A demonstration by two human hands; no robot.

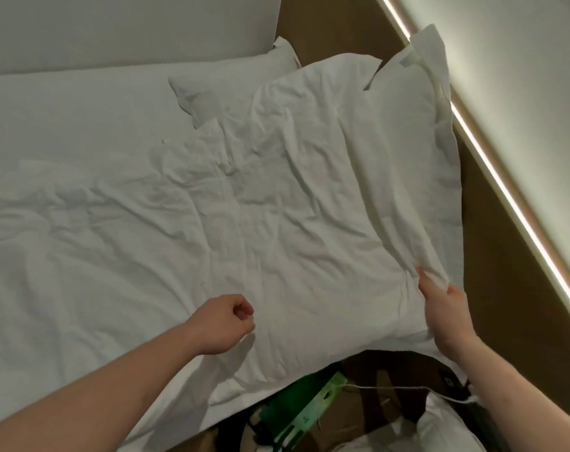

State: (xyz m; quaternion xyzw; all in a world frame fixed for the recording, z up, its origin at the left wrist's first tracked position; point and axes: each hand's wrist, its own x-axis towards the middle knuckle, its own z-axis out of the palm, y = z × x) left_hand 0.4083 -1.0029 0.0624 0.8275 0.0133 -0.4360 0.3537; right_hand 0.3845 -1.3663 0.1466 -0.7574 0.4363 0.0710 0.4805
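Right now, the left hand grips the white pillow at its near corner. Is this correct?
No, it is the right hand that grips the white pillow at its near corner; the head view shows it. The left hand is curled, holding nothing.

- No text, label, brand or number can be read.
- Green plastic piece [304, 415], just below the near edge of the pillow [326, 207]: it carries small dark marks, too blurred to make out.

pillow [326, 197] on bed [65, 132], second pillow [231, 83] behind
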